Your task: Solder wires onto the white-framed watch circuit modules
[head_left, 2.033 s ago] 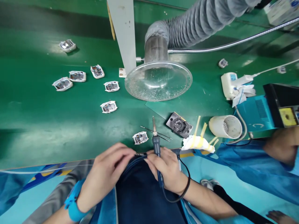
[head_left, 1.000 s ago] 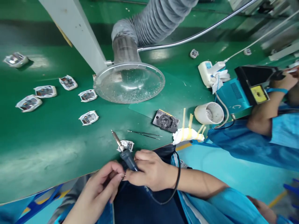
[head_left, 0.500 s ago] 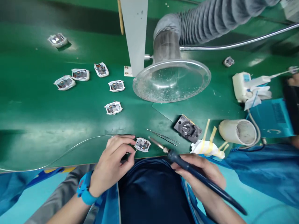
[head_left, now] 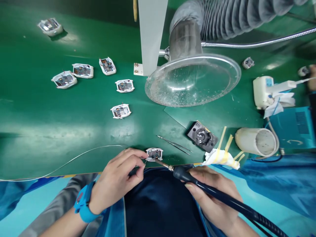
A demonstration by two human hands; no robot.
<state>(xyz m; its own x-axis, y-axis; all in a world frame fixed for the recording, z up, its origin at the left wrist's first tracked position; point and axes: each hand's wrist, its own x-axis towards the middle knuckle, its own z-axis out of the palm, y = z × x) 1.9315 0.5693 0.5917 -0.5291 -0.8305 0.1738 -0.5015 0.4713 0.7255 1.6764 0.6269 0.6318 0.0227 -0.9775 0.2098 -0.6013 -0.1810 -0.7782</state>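
My left hand (head_left: 120, 174) pinches a thin solder wire (head_left: 106, 145) between thumb and fingers. Its fingertips also touch the left side of a small white watch case (head_left: 154, 154) with exposed electronics, lying near the table's front edge. In my right hand (head_left: 214, 189) is a dark soldering iron (head_left: 184, 174), gripped like a pen. The iron's tip meets the lower edge of the watch case, close to the wire's end; exact contact is too small to tell. Just beyond, tweezers (head_left: 174, 144) lie on the green table (head_left: 93, 131).
Several open watch cases (head_left: 124, 86) lie at the left. A clear fume hood (head_left: 192, 102) hangs over the middle. To the right are a black fixture block (head_left: 202, 136), white wipe with yellow strips (head_left: 221, 158), white cup (head_left: 243, 140) and blue box (head_left: 292, 126). Another person's hand (head_left: 312, 77) shows far right.
The soldering iron has moved down and left, its tip now at the watch case's lower edge. My left hand stays at the case with the solder wire. The camera view has shifted slightly.
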